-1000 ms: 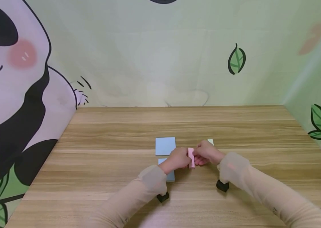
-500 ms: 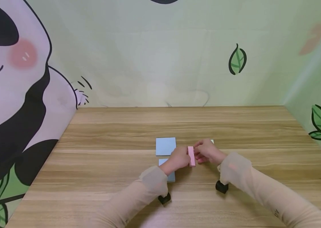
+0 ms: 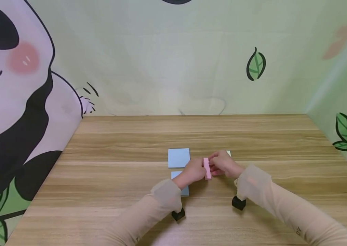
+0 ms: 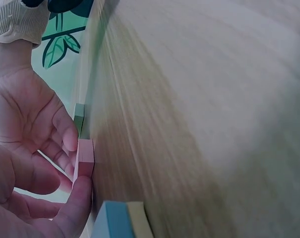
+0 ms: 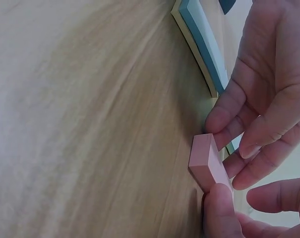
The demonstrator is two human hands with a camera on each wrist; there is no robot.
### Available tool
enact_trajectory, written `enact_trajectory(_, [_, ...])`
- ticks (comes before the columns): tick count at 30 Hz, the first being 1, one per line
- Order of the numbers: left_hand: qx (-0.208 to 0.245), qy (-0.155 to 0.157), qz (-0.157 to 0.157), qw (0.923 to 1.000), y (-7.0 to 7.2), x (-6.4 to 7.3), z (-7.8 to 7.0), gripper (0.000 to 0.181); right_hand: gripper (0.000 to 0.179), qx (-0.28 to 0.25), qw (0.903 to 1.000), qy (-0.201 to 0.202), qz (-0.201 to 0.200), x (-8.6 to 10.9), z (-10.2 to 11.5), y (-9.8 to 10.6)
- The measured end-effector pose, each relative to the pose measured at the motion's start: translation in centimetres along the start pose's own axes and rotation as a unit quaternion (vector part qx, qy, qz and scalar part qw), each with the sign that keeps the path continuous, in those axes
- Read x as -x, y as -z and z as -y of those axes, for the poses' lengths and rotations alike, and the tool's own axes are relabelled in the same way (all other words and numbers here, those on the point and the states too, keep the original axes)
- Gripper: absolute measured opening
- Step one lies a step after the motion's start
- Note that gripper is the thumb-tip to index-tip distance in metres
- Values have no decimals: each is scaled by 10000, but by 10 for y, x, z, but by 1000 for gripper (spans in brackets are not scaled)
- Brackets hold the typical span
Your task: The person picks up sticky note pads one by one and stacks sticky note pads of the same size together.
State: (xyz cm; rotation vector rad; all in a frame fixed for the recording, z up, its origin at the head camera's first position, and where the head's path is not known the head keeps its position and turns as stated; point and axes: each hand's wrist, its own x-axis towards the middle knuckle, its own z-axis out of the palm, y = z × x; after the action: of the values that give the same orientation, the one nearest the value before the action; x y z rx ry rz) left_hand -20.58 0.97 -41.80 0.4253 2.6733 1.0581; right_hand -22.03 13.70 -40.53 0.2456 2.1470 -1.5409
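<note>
A narrow pink sticky-note pad (image 3: 207, 168) lies lengthwise between both hands. My left hand (image 3: 194, 170) holds its left side, and my right hand (image 3: 225, 164) grips it from the right. In the left wrist view, thumbs meet opposite sides of the pink pad (image 4: 86, 157). The right wrist view shows the near end of the pink pad (image 5: 202, 156) close to the tabletop. Under my left wrist is a blue sticky-note pad (image 3: 185, 190), partly covered. A pale green pad (image 3: 228, 153) peeks out behind my right hand.
Another blue pad (image 3: 178, 158) lies behind the covered one. A yellowish layer (image 5: 195, 49) shows beneath a blue pad in the right wrist view. The wooden table (image 3: 115, 143) meets a printed cloth backdrop (image 3: 148, 68). A black wrist camera (image 3: 239, 203) hangs below the right sleeve.
Both hands and the pink pad have shifted very slightly away from the person. My right fingers have adjusted a little along its side. The blue pads have stayed put.
</note>
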Motion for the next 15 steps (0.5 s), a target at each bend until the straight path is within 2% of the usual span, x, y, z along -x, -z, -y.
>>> enact_trajectory(10, [291,91,61,9995,3,3,-2,12,31,53,10000,9,18,1,0,3])
enact_trajectory(15, [-36,-8,-186,9998,4,1,-1,6,32,50,10000,-1,-25,2,1,8])
